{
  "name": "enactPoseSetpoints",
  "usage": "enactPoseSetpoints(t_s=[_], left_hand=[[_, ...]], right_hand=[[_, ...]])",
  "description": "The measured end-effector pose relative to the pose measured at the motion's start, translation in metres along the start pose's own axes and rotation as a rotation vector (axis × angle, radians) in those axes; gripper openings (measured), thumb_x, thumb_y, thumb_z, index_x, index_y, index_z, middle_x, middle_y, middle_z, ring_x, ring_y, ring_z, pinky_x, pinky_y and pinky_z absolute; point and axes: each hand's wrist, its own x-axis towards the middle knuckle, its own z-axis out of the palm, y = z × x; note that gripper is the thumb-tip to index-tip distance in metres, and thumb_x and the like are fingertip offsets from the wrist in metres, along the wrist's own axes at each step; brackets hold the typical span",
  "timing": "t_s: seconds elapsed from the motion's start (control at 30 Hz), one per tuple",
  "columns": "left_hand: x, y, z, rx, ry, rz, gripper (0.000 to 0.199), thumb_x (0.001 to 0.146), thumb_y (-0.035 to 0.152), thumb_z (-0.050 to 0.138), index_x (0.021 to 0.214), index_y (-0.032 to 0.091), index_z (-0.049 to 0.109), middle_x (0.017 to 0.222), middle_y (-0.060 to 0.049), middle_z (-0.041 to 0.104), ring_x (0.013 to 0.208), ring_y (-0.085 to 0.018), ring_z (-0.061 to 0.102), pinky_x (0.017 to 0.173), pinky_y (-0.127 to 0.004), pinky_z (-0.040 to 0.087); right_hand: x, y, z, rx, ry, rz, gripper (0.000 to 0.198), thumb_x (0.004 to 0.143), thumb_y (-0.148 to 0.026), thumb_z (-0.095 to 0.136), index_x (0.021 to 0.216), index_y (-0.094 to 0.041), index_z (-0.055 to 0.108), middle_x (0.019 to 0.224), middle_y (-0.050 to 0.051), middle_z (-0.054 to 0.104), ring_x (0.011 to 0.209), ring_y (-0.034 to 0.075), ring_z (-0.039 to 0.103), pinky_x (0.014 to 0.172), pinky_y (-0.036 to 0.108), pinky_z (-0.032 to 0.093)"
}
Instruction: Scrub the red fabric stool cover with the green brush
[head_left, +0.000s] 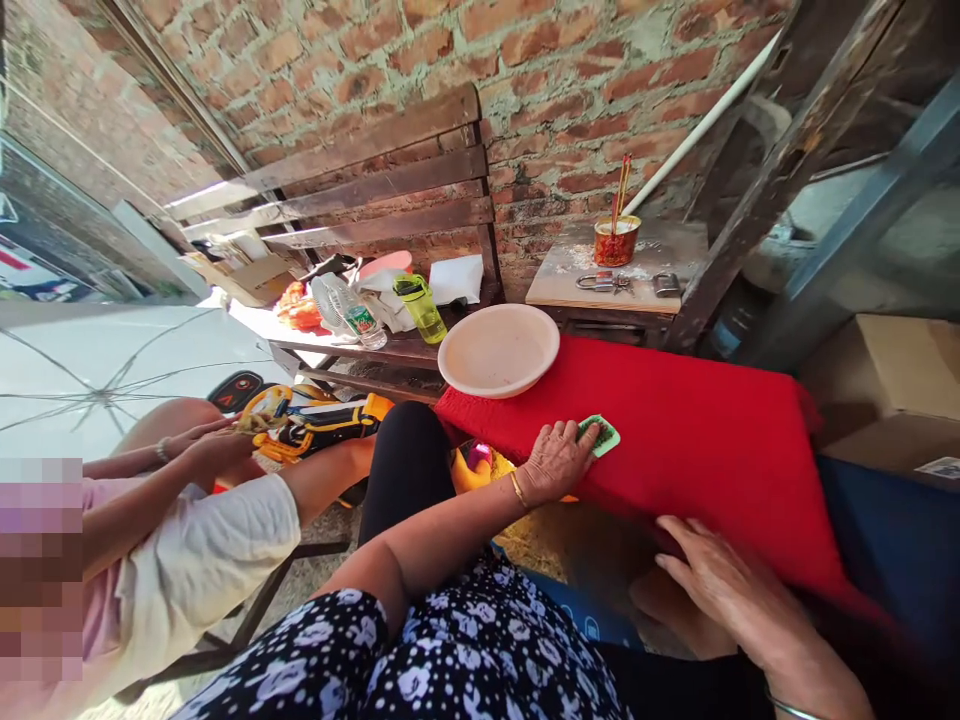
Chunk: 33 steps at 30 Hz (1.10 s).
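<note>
My left hand (559, 462) rests on the red cloth (697, 430) with curled fingers. Its fingertips hold a small light-green pad (609, 437) with a dark middle; whether it is a sponge or a brush, I cannot tell. Near the cloth's front edge, my right hand (712, 570) is spread, thumb apart from the fingers, with nothing in it. A shallow pale pink basin (499, 350) stands at the cloth's far left end, beyond my left hand. Under the cloth's left front edge, a yellow object (472, 470) with a pink part shows partly.
A wooden bench (487, 240) carries a yellow-green bottle (421, 310), a clear plastic bottle (364, 325) and a fan. Padlocks (666, 286) and a red tin (616, 240) with sticks occupy a small wooden table. Another person (225, 530) sits at left; cardboard boxes (900, 380) stand at right.
</note>
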Motion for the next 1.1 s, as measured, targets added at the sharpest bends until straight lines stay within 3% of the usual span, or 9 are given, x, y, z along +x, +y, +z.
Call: enactPoseSetpoints(t_s=[0.13, 0.23, 0.37, 0.5, 0.6, 0.73, 0.83, 0.93, 1.1], left_hand=[[0.006, -0.026, -0.002, 0.02, -0.01, -0.205, 0.049, 0.107, 0.035, 0.046, 0.154, 0.021, 0.042, 0.124, -0.014, 0.059, 0.114, -0.029, 0.056, 0.097, -0.04, 0.048], [0.001, -0.021, 0.0, 0.0, 0.0, -0.25, 0.05, 0.106, 0.036, 0.049, 0.153, 0.019, 0.043, 0.125, -0.015, 0.059, 0.114, -0.029, 0.056, 0.097, -0.04, 0.048], [-0.016, 0.035, 0.01, -0.08, 0.056, 0.016, 0.048, 0.107, 0.038, 0.044, 0.153, 0.023, 0.042, 0.125, -0.013, 0.059, 0.113, -0.029, 0.056, 0.101, -0.043, 0.046], [-0.019, 0.077, 0.011, -0.185, 0.051, 0.291, 0.049, 0.105, 0.04, 0.045, 0.152, 0.025, 0.043, 0.122, -0.011, 0.06, 0.111, -0.027, 0.058, 0.1, -0.039, 0.047], [-0.006, 0.056, 0.0, -0.19, 0.035, 0.126, 0.05, 0.104, 0.038, 0.049, 0.153, 0.025, 0.043, 0.124, -0.011, 0.06, 0.11, -0.027, 0.059, 0.098, -0.038, 0.048], [0.02, -0.005, -0.008, -0.07, 0.052, -0.193, 0.048, 0.106, 0.032, 0.047, 0.153, 0.024, 0.043, 0.127, -0.013, 0.059, 0.113, -0.028, 0.058, 0.098, -0.039, 0.048], [0.036, -0.022, -0.005, -0.026, 0.036, -0.255, 0.049, 0.106, 0.034, 0.048, 0.153, 0.019, 0.043, 0.126, -0.015, 0.059, 0.116, -0.029, 0.058, 0.096, -0.039, 0.049], [0.036, 0.007, 0.005, -0.033, 0.031, -0.161, 0.049, 0.105, 0.034, 0.049, 0.151, 0.019, 0.045, 0.123, -0.015, 0.06, 0.111, -0.029, 0.06, 0.092, -0.039, 0.052], [0.008, 0.106, 0.044, -0.216, 0.153, 0.239, 0.045, 0.101, 0.036, 0.056, 0.145, 0.03, 0.053, 0.121, -0.01, 0.063, 0.11, -0.027, 0.061, 0.095, -0.042, 0.053]], right_hand=[[-0.004, -0.001, -0.002, -0.02, 0.015, -0.025, 0.038, 0.09, -0.029, 0.055, 0.122, -0.022, 0.073, 0.119, 0.014, 0.075, 0.109, 0.033, 0.072, 0.093, 0.046, 0.06], [-0.005, -0.004, 0.003, -0.019, 0.068, -0.044, 0.04, 0.091, -0.029, 0.053, 0.124, -0.019, 0.072, 0.12, 0.015, 0.075, 0.111, 0.033, 0.072, 0.094, 0.048, 0.059], [0.006, -0.015, -0.006, 0.114, 0.117, -0.074, 0.04, 0.097, -0.033, 0.045, 0.126, -0.019, 0.068, 0.123, 0.015, 0.074, 0.113, 0.03, 0.07, 0.097, 0.047, 0.057], [0.017, -0.03, -0.036, 0.311, 0.065, -0.043, 0.031, 0.101, -0.029, 0.039, 0.104, -0.023, 0.069, 0.108, 0.009, 0.075, 0.102, 0.024, 0.071, 0.091, 0.04, 0.057], [0.014, -0.037, -0.056, 0.382, 0.097, 0.001, 0.026, 0.104, -0.03, 0.043, 0.111, -0.024, 0.067, 0.109, 0.007, 0.073, 0.102, 0.023, 0.069, 0.09, 0.036, 0.054], [0.01, -0.046, -0.068, 0.37, 0.113, 0.027, 0.015, 0.102, -0.024, 0.053, 0.108, -0.025, 0.067, 0.102, 0.003, 0.072, 0.096, 0.021, 0.067, 0.084, 0.033, 0.051], [0.012, -0.052, -0.072, 0.331, 0.14, 0.026, 0.01, 0.099, -0.018, 0.059, 0.1, -0.024, 0.066, 0.095, 0.001, 0.07, 0.091, 0.02, 0.066, 0.084, 0.032, 0.048], [0.013, -0.054, -0.075, 0.324, 0.185, 0.006, 0.01, 0.098, -0.016, 0.061, 0.094, -0.023, 0.065, 0.09, 0.0, 0.069, 0.087, 0.019, 0.065, 0.081, 0.031, 0.047], [0.014, -0.051, -0.076, 0.355, 0.364, -0.069, 0.011, 0.099, -0.015, 0.059, 0.093, -0.023, 0.064, 0.09, 0.0, 0.071, 0.085, 0.019, 0.066, 0.078, 0.031, 0.047]])
